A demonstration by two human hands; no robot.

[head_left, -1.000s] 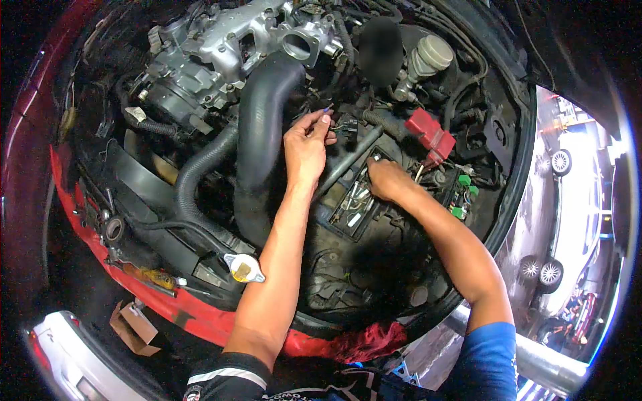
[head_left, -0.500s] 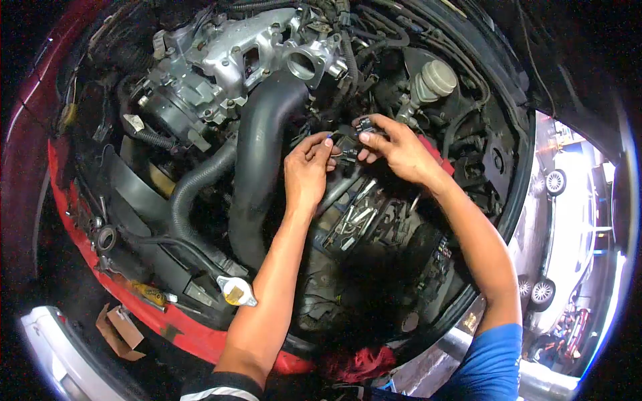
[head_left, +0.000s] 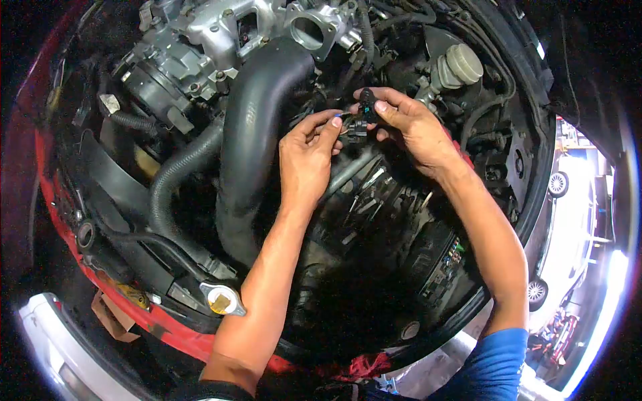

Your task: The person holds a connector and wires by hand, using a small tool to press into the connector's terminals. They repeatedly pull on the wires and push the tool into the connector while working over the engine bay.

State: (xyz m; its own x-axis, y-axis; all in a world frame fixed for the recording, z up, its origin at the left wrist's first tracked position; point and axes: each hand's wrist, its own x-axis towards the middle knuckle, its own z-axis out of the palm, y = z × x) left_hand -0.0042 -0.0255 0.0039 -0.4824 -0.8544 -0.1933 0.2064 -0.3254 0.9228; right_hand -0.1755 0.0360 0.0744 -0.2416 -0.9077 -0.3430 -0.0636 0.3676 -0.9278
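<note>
One black plug stands upright in the right hand, pinched between thumb and fingers. Left hand close by, fingers pinching a blue-tipped wire. Second dark plug between the hands; cannot tell if touched. Thick black hose beside left hand; silver engine beyond.

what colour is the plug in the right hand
The plug looks mostly black; head view shows it.
</note>
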